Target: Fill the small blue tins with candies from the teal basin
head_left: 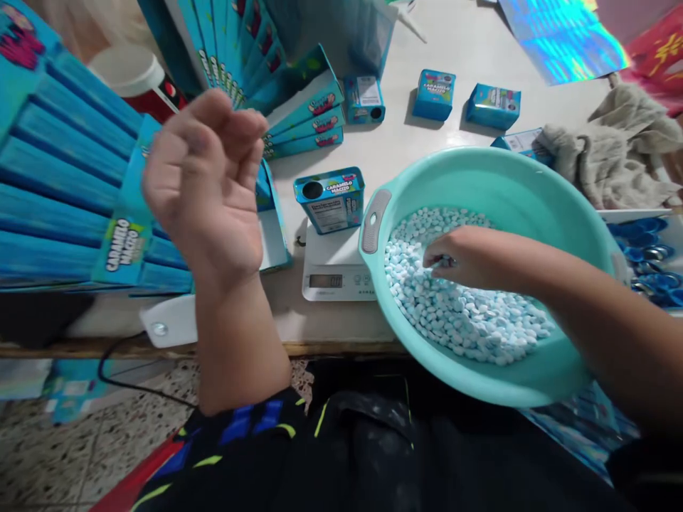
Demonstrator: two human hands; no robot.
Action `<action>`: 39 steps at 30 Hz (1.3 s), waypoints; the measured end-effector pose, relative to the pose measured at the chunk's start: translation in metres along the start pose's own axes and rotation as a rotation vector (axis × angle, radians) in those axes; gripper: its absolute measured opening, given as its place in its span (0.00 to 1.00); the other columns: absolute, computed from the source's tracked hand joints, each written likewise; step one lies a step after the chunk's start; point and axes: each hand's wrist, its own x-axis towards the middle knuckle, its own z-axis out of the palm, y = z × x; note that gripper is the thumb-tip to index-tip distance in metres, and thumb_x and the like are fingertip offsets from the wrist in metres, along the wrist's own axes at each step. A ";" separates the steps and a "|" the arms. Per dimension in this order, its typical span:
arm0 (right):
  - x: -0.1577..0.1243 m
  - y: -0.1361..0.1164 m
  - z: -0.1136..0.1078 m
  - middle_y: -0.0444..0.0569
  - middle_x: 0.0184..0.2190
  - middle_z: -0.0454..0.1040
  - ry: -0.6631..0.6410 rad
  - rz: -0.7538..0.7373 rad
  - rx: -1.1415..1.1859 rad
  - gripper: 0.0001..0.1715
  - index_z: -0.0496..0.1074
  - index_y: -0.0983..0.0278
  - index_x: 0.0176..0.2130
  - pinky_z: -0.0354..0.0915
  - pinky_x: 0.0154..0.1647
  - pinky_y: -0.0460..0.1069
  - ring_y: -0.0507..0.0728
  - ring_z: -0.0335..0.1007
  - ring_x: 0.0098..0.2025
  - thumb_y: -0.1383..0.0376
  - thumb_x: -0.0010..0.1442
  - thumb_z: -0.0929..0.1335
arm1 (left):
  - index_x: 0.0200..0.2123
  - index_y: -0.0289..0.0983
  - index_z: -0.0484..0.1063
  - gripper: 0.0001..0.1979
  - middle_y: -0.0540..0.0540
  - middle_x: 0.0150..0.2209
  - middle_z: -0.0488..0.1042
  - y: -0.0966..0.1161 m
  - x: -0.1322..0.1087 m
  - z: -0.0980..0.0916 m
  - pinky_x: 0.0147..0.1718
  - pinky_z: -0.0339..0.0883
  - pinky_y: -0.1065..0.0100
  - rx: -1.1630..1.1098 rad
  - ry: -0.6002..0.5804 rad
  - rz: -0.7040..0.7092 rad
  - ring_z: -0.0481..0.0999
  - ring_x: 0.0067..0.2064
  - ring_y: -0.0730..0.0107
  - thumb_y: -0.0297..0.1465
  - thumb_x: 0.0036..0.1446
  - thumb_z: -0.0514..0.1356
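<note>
From my remote seat, the digital scale [336, 274] sits at the front edge of the table [459, 43], with an upright candy box [329, 200] on its platform. A plastic basin [483, 174] overlaps the scale's right end and holds a heap of candies [459, 306], with my right hand [459, 259] among them. My left hand [205, 185] hangs left of the scale, before fanned cartons [53, 178]. Behind the basin stand three small candy boxes [434, 94]. A crumpled cloth [624, 149] lies beyond the basin's right side, and metal lids [645, 256] lie right of the basin.
</note>
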 end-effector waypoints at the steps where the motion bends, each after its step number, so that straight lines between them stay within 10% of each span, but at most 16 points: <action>1: -0.001 0.000 -0.003 0.50 0.40 0.83 0.022 0.017 -0.009 0.12 0.82 0.61 0.44 0.64 0.37 0.52 0.59 0.77 0.38 0.66 0.65 0.68 | 0.46 0.37 0.78 0.29 0.50 0.41 0.83 0.003 0.000 0.000 0.53 0.76 0.62 -0.011 0.028 0.012 0.83 0.50 0.65 0.52 0.51 0.73; 9: -0.004 -0.003 -0.009 0.51 0.41 0.83 0.116 0.064 0.007 0.11 0.83 0.60 0.44 0.65 0.38 0.52 0.60 0.76 0.38 0.64 0.64 0.70 | 0.41 0.42 0.79 0.28 0.58 0.36 0.82 0.009 0.003 -0.005 0.49 0.78 0.64 -0.014 0.078 -0.053 0.82 0.47 0.66 0.51 0.41 0.76; 22: -0.002 -0.001 -0.011 0.51 0.41 0.83 0.162 0.119 -0.020 0.10 0.82 0.60 0.43 0.68 0.41 0.54 0.62 0.78 0.40 0.63 0.64 0.70 | 0.38 0.36 0.79 0.14 0.47 0.33 0.80 0.008 -0.005 0.008 0.39 0.74 0.64 0.050 0.157 -0.040 0.81 0.38 0.66 0.39 0.54 0.69; 27: -0.008 -0.015 0.002 0.61 0.59 0.74 0.036 0.095 -0.127 0.35 0.72 0.63 0.64 0.73 0.50 0.63 0.72 0.74 0.55 0.46 0.68 0.69 | 0.44 0.35 0.78 0.13 0.44 0.38 0.81 -0.002 -0.006 0.007 0.40 0.74 0.67 0.219 0.146 -0.035 0.81 0.42 0.67 0.36 0.64 0.59; 34: -0.057 -0.018 0.052 0.71 0.67 0.64 -0.017 0.060 -0.315 0.57 0.58 0.64 0.74 0.69 0.56 0.71 0.82 0.63 0.65 0.31 0.64 0.64 | 0.57 0.36 0.72 0.40 0.36 0.55 0.77 -0.020 -0.007 -0.002 0.59 0.71 0.54 0.415 -0.167 -0.166 0.77 0.57 0.54 0.53 0.48 0.74; 39: -0.060 -0.019 0.052 0.68 0.56 0.72 0.013 0.066 -0.278 0.47 0.69 0.68 0.65 0.72 0.48 0.64 0.76 0.71 0.53 0.36 0.64 0.69 | 0.65 0.42 0.67 0.53 0.36 0.66 0.69 -0.025 -0.010 0.002 0.62 0.69 0.46 0.647 -0.384 -0.313 0.74 0.61 0.42 0.39 0.34 0.82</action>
